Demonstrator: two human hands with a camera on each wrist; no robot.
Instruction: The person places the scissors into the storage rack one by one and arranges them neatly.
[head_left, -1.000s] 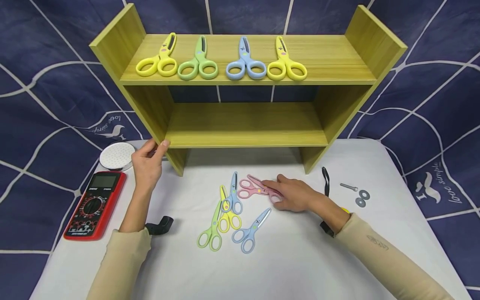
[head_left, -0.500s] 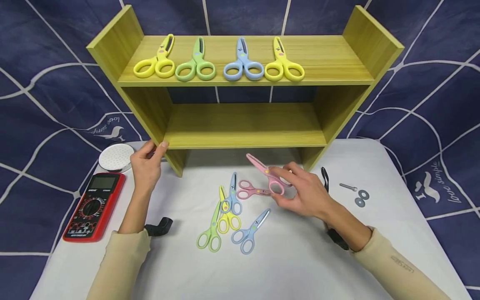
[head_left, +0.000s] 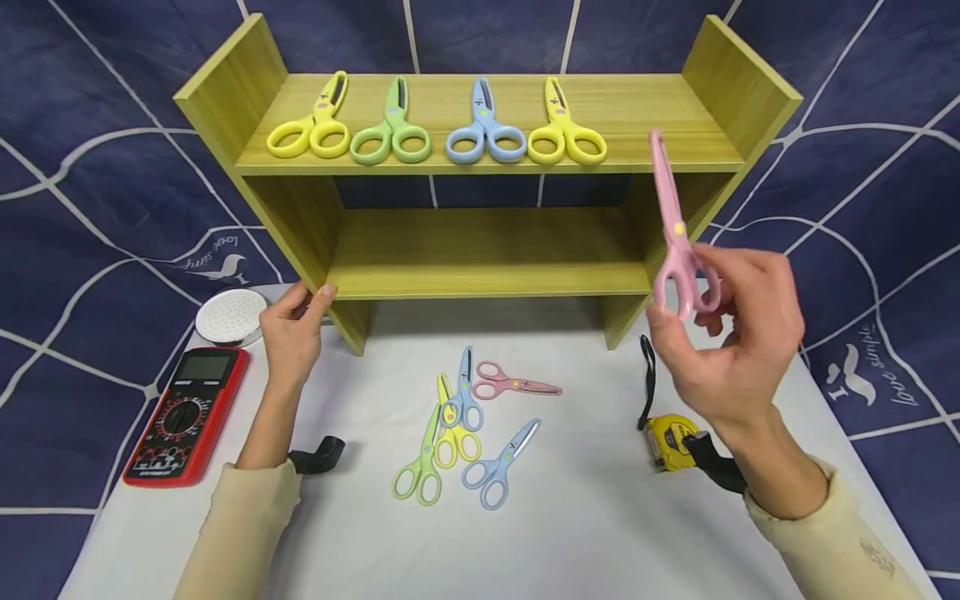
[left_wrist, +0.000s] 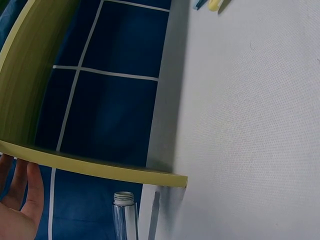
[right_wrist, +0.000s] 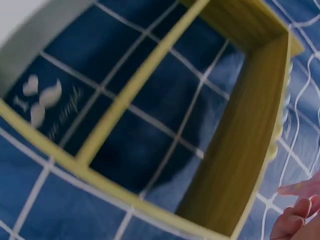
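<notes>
My right hand (head_left: 731, 333) holds pink scissors (head_left: 673, 233) by the handles, blades pointing up, in the air in front of the right end of the wooden shelf (head_left: 487, 167). My left hand (head_left: 295, 321) grips the shelf's lower left corner. Several scissors lie in a row on the top board: yellow (head_left: 313, 121), green (head_left: 392, 129), blue (head_left: 484, 129), yellow (head_left: 562, 129). On the white table (head_left: 570, 517) lie more scissors: pink (head_left: 513, 383), blue (head_left: 463, 400), yellow (head_left: 452, 429), green (head_left: 422, 467), light blue (head_left: 501, 462). In the right wrist view only fingertips (right_wrist: 295, 220) show beside the shelf.
A red multimeter (head_left: 183, 412) and a white round disc (head_left: 231, 315) sit at the left. A yellow tape measure (head_left: 667, 437) with a black strap lies near my right wrist. A black clip (head_left: 318, 452) lies by my left forearm. A clear bottle (left_wrist: 124, 215) shows under the shelf.
My right hand has picked one pink pair of scissors off the table and lifted it up and to the right, toward the shelf's right end. The left hand has stayed on the shelf corner.
</notes>
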